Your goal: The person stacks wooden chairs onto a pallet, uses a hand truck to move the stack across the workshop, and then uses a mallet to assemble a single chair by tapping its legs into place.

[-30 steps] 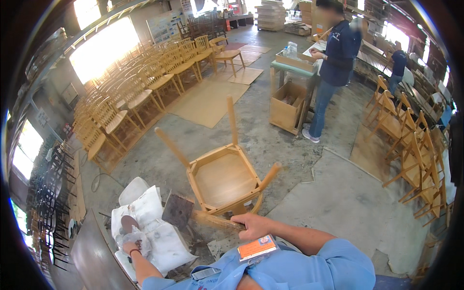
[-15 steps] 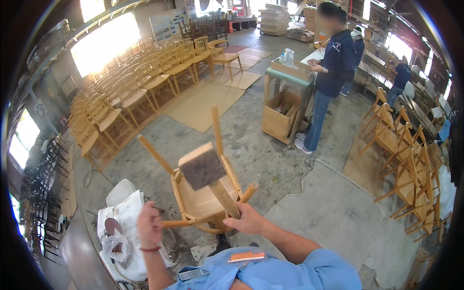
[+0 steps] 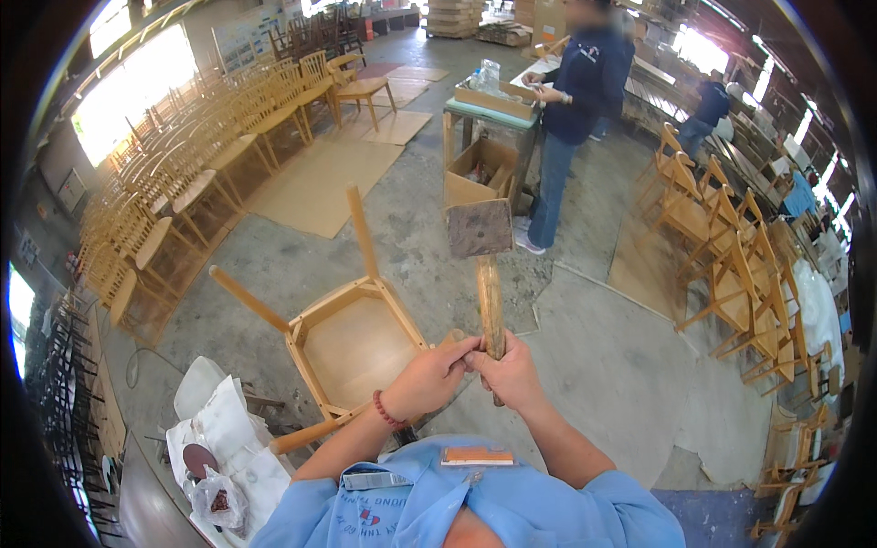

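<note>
My right hand [image 3: 510,373] is wrapped round the wooden handle of a mallet [image 3: 480,228], held upright with its blocky, dark-faced head up. Against the right hand's fingers, my left hand [image 3: 425,376] is closed in a pinch; what it holds, if anything, is hidden. An upturned wooden chair [image 3: 358,352] stands in front of me, its underside and corner blocks showing. Two of its legs point up and away, and another [image 3: 306,436] reaches toward me below my left forearm. A rounded wooden end, seemingly another leg, shows just behind my left hand.
At my left, a white-covered surface [image 3: 228,425] bears a brown disc [image 3: 197,460] and a plastic bag [image 3: 219,500] of small reddish pieces. Rows of wooden chairs [image 3: 183,187] stand far left, more chairs [image 3: 731,283] at right. A person [image 3: 571,110] stands by a green-topped bench [image 3: 493,108].
The mallet has moved right and away from over the chair, its handle now upright. My left hand has come across from the left to meet my right. The view has shifted right.
</note>
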A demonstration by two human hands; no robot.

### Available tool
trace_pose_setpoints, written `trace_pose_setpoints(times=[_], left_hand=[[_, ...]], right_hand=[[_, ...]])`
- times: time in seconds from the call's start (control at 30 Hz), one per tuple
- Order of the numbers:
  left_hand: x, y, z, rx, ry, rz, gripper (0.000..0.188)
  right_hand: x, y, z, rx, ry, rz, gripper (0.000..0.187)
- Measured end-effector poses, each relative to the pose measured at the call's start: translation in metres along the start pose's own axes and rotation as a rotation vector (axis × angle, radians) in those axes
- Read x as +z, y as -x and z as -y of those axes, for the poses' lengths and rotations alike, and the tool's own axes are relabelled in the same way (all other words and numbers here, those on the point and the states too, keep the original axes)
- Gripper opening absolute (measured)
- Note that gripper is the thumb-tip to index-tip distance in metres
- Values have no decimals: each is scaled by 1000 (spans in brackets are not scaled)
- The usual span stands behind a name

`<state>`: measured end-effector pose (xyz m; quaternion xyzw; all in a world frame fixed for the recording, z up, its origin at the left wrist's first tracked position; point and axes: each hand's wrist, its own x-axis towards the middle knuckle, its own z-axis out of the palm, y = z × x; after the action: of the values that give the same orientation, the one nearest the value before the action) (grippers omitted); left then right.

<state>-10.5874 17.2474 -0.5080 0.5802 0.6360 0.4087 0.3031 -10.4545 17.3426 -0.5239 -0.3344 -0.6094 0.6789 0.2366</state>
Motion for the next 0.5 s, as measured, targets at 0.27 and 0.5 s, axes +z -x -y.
trace_pose_setpoints(times=[0.27,0.5], left_hand=[[27,3,8,-39,-42,57,27],[57,13,30,-80,389,-105,19]], right_hand=[[-25,13,-12,201,-362,28,18],[-29,17,-26,426,-701,86,19]])
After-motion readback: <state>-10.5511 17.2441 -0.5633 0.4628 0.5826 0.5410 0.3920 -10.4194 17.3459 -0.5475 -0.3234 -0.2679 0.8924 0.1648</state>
